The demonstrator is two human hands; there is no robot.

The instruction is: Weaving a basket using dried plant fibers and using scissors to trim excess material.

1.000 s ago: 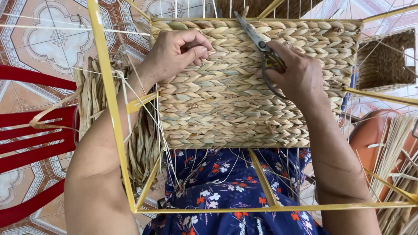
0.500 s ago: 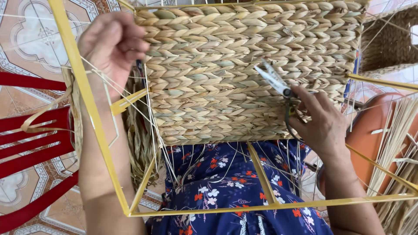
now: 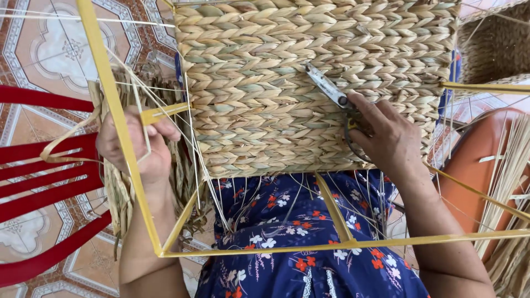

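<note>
A woven straw basket panel (image 3: 287, 83) stretches over a yellow metal frame (image 3: 105, 94) above my lap. My right hand (image 3: 386, 138) rests on the panel's lower right and grips a pair of scissors (image 3: 328, 88), blades pointing up-left across the weave. My left hand (image 3: 141, 146) is outside the frame's left bar, fingers closed on thin pale straw strands (image 3: 187, 143) that run from the weave's left edge. Loose strands hang below the panel's bottom edge.
A red plastic chair (image 3: 44, 182) stands at the left on patterned floor tiles (image 3: 49, 49). A bundle of dried straw (image 3: 118, 193) lies by my left arm. Another woven basket (image 3: 497, 44) sits upper right, an orange seat (image 3: 475, 165) and more straw at right.
My left hand has dropped from high at the upper left to beside the frame's left bar, pulling strands down. My right hand with the scissors has stayed on the panel's lower right.
</note>
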